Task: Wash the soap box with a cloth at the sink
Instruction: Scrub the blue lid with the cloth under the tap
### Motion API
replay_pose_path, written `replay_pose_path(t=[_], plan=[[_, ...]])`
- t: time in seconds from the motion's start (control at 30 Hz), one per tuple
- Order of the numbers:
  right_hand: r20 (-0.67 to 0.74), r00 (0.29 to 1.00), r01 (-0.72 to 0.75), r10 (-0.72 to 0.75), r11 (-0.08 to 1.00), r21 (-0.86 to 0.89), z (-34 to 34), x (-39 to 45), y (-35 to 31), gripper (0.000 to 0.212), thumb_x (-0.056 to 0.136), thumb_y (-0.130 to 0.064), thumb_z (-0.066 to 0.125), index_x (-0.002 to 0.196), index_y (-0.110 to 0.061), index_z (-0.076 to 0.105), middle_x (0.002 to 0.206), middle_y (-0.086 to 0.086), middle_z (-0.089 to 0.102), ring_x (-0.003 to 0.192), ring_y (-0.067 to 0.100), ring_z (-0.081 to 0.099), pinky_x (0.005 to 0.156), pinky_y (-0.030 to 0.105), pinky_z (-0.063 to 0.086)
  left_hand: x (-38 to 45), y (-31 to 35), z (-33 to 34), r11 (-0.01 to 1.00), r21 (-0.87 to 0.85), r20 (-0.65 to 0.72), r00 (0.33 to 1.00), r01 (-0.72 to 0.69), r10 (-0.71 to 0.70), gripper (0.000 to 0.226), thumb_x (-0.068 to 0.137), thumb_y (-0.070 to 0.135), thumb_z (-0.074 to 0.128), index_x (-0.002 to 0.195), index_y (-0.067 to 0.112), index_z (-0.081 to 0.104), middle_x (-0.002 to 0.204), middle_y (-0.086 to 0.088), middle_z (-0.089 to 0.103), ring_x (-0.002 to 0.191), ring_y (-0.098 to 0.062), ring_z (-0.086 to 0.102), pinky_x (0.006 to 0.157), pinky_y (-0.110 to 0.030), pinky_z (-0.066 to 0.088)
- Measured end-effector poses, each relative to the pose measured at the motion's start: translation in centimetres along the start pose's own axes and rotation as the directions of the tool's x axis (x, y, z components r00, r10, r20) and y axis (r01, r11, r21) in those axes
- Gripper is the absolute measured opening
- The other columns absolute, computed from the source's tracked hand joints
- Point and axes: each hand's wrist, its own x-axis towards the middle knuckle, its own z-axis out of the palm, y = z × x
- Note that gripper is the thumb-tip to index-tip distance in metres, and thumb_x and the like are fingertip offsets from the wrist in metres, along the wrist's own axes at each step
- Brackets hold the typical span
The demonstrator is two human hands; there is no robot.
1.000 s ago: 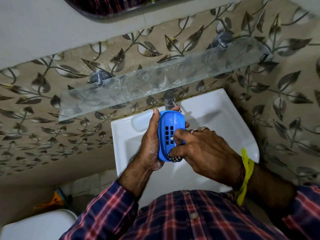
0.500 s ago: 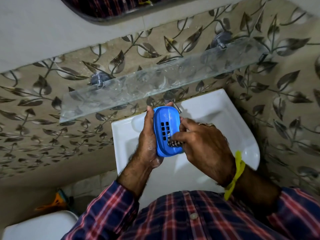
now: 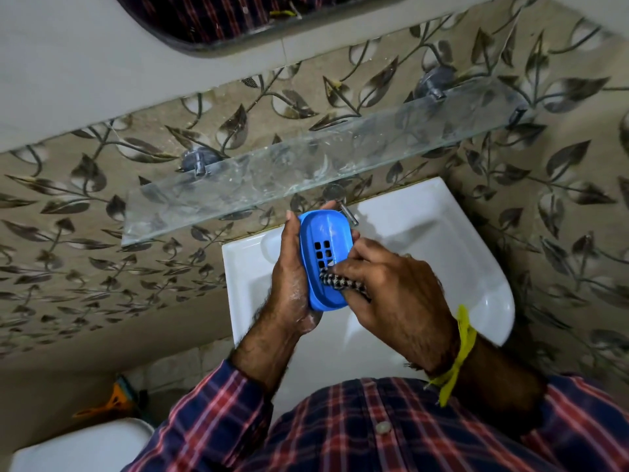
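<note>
Soap box: the blue oval plastic soap box (image 3: 325,260) with square drain holes is held on edge above the white ceramic sink (image 3: 442,253), just in front of the metal tap (image 3: 340,202).
Left hand: the left hand (image 3: 289,281), soapy, has its fingers wrapped around the box's far side.
Right hand: the right hand (image 3: 388,294) has its fingers pinched on a black-and-white checked cloth (image 3: 335,279), pressing it against the box's holed face.
Shelf: a clear glass shelf (image 3: 306,168) hangs on the leaf-patterned tile wall.

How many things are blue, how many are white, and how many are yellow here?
Blue: 1, the soap box
White: 1, the sink
Yellow: 1, the wrist band
Total: 3
</note>
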Motion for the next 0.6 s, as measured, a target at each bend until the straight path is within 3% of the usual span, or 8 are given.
replay_pose_path(t=[0.13,0.3,0.47,0.6], plan=[[-0.094,0.992,-0.088,0.085,0.996,-0.032,0.1,1.2,0.2,0.023,0.076,-0.018,0.076,0.099,-0.019,0.074,0.1,0.001,0.066,0.07,0.026,0.068,0.056,0.032,0.053,0.0,-0.6,0.4,0.999,0.022,-0.035,0.999,-0.027,0.027,0.07,0.096,0.073,0.032,0.134,0.026,0.065,0.103,-0.006,0.073,0.088,-0.021,0.071,0.075,-0.036,0.061],[-0.085,0.995,-0.055,0.056,0.998,0.007,0.5,0.2,0.1,0.025,0.074,-0.021,0.077,0.099,-0.019,0.074,0.106,0.0,0.068,0.072,0.026,0.07,0.057,0.033,0.056,-0.1,-0.3,0.2,0.999,-0.006,-0.038,0.998,-0.046,0.046,0.069,0.098,0.071,0.031,0.136,0.024,0.063,0.101,-0.007,0.074,0.088,-0.02,0.071,0.076,-0.035,0.061],[-0.232,0.957,-0.168,0.173,0.985,0.041,0.6,1.9,0.1,0.021,0.079,-0.022,0.073,0.099,-0.015,0.072,0.095,0.003,0.065,0.069,0.026,0.065,0.056,0.035,0.055,-0.2,-1.2,1.3,0.999,0.036,-0.045,0.998,-0.038,0.04,0.068,0.096,0.072,0.031,0.135,0.027,0.064,0.111,-0.007,0.073,0.096,-0.022,0.072,0.079,-0.038,0.061],[-0.169,0.981,-0.094,0.093,0.996,0.002,0.7,0.9,-0.3,0.021,0.078,-0.023,0.076,0.096,-0.015,0.072,0.096,0.002,0.065,0.068,0.025,0.066,0.056,0.032,0.054,-0.5,-1.1,1.0,0.999,0.019,-0.057,0.997,-0.046,0.047,0.068,0.098,0.07,0.03,0.137,0.025,0.063,0.112,-0.009,0.072,0.098,-0.022,0.071,0.083,-0.037,0.06]])
